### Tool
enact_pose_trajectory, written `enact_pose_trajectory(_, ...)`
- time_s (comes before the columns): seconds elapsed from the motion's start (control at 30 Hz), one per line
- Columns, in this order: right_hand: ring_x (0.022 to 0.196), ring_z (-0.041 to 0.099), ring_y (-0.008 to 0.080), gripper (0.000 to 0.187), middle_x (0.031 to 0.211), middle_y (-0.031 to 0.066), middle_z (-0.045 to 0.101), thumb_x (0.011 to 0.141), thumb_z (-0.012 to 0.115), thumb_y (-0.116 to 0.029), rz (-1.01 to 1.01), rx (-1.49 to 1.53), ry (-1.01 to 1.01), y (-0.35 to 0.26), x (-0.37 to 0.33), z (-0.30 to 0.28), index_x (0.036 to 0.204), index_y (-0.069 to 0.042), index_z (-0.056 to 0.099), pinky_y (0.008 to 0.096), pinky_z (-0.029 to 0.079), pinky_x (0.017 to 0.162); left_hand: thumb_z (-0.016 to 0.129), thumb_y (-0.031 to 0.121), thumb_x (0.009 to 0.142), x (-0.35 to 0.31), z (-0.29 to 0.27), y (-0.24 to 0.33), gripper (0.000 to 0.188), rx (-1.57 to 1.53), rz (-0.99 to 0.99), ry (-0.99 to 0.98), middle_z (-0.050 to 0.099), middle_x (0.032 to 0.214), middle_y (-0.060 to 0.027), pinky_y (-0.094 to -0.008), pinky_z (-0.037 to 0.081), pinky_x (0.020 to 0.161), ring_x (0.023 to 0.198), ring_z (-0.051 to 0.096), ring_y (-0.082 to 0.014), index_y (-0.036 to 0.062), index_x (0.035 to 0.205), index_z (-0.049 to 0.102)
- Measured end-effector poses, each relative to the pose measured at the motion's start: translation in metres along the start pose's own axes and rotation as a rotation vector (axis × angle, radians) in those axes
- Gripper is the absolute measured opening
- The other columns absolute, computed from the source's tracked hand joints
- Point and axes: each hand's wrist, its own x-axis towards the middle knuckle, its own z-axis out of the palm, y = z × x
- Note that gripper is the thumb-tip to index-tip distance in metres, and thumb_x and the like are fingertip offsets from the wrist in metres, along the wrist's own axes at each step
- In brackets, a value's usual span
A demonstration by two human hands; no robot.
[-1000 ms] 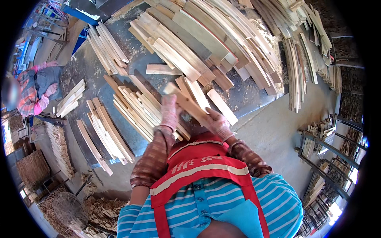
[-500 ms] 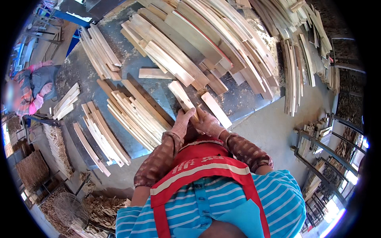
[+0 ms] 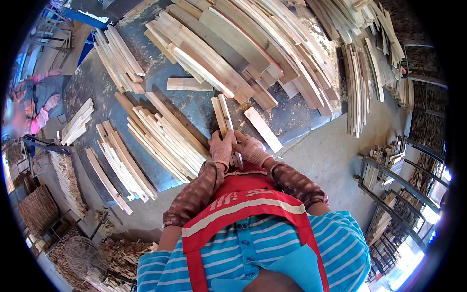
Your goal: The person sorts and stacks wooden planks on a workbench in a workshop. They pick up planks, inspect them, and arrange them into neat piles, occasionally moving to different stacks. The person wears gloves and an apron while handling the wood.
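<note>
My gloved left hand (image 3: 222, 148) is closed around a pale wooden strip (image 3: 222, 116) just in front of my apron. My gloved right hand (image 3: 251, 148) grips the same wood from its other side, with its fingers close to the left ones. The strip points away from me, and a dark line runs along its length; whether it is one grooved piece or two laid together, I cannot tell. Its near end shows below my fingers. Right of it a short pale board (image 3: 263, 129) lies on the dark table (image 3: 194, 115). Left of my hands is a stack of long strips (image 3: 163, 141).
A large pile of boards (image 3: 233, 58) covers the far part of the table. A short board (image 3: 189, 84) and smaller bundles (image 3: 119, 58) lie to the left. Another person (image 3: 41, 104) is at the far left. A metal rack (image 3: 394, 180) stands at right.
The wood in my hands has turned from its broad face to a narrower, lined side and now points more straight ahead. My hands have shifted slightly around it.
</note>
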Motion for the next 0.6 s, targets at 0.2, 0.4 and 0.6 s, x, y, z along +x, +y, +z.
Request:
enact_pose_trajectory(0.2,0.106,0.064,0.0439,0.046,0.114,0.024,0.067,0.094,0.057,-0.036,0.036,0.032,-0.013,-0.006,0.004,-0.001,0.134,-0.016,0.056,0.0506,0.051,0.09,0.064,0.037,0.093,0.022,0.015,-0.045,0.045,-0.097,0.051,0.011,0.07,0.096,-0.0122,-0.0367,0.052,0.075,0.082,0.063,-0.0226,-0.002,0.116,0.065)
enact_pose_trajectory(0.4,0.103,0.065,0.0429,0.035,0.107,0.0232,0.07,0.091,0.055,-0.028,0.296,0.276,0.108,-0.013,0.003,0.001,0.122,-0.014,0.063,0.0493,0.052,0.089,0.064,0.039,0.089,0.007,0.002,-0.016,0.055,0.024,0.032,-0.028,0.063,0.119,-0.028,-0.0462,0.048,0.097,0.109,0.061,-0.0435,-0.0013,0.126,0.058)
enact_pose_trajectory(0.6,0.097,0.067,0.0396,0.041,0.1,0.0233,0.069,0.086,0.051,-0.02,0.223,0.194,0.368,-0.015,-0.033,-0.019,0.125,-0.013,0.064,0.0472,0.053,0.087,0.055,0.019,0.094,-0.029,-0.008,0.041,0.053,-0.36,-0.087,-0.142,0.062,0.113,-0.0219,-0.0382,0.054,0.085,0.097,0.064,-0.0285,-0.0055,0.14,0.043)
